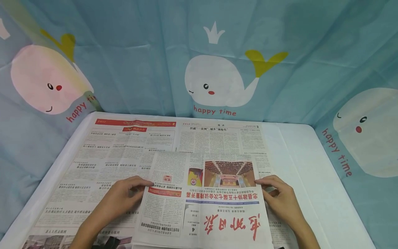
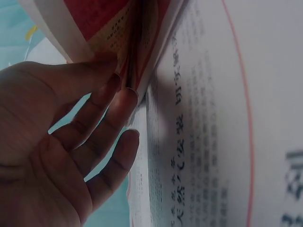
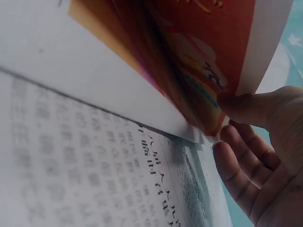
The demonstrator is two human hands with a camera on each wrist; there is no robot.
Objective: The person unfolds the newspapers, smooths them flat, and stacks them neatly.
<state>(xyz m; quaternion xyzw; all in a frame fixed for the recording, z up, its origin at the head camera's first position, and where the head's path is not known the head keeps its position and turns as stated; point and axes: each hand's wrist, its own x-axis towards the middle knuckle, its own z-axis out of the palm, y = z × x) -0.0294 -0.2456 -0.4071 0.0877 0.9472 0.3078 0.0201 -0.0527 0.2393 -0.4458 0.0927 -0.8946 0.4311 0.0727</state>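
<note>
A folded newspaper [image 1: 202, 207] with a red masthead lies upside down to the camera, over a wider spread of newspaper [image 1: 102, 166]. My left hand [image 1: 124, 193] pinches its left edge between thumb and fingers. On the opposite edge, my right hand [image 1: 278, 193] does the same. Red and cream printing shows inside the fold [image 2: 106, 28] in the left wrist view, next to my thumb. From the right wrist, the folded sheets [image 3: 199, 56] stand parted, with an orange-red inner page visible near my thumb.
A white tablecloth [image 1: 304, 166] covers the table beneath the papers. Behind and to both sides hangs a blue curtain [image 1: 140, 69] printed with whales. Part of a dark strap [image 1: 110, 242] shows at my left wrist.
</note>
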